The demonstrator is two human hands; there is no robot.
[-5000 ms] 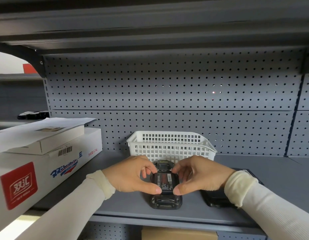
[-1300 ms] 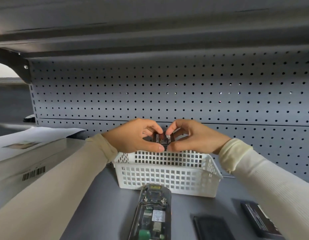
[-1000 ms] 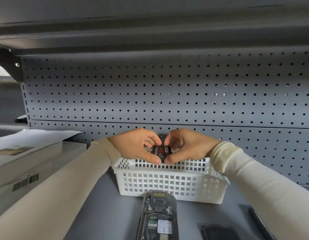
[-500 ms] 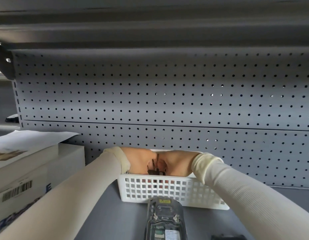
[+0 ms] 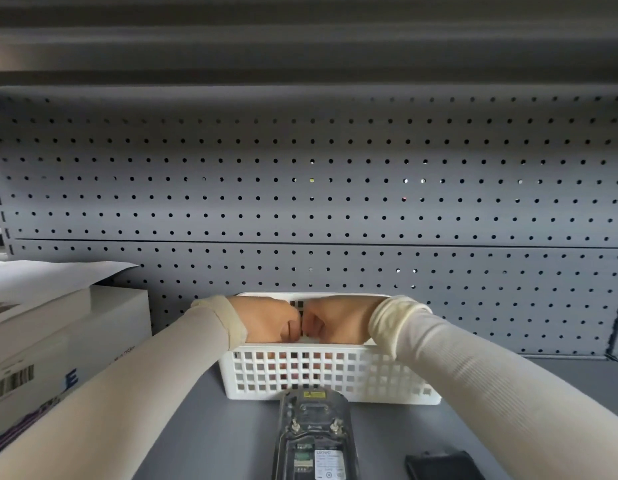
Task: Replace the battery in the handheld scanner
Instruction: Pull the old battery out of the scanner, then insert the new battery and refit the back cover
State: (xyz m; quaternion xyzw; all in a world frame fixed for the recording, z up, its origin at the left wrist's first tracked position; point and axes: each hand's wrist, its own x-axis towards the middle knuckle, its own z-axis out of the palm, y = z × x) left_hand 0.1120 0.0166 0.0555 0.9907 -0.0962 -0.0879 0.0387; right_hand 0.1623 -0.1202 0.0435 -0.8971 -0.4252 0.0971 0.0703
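The basket wall hides both hands' fingertips; the scanner is cut off below.

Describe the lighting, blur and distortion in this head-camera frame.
Head view: dim, even light, dark under the upper shelf; pegboard rows bow from the wide-angle lens; both hands in the white basket look slightly soft; scanner is cropped at the bottom edge.
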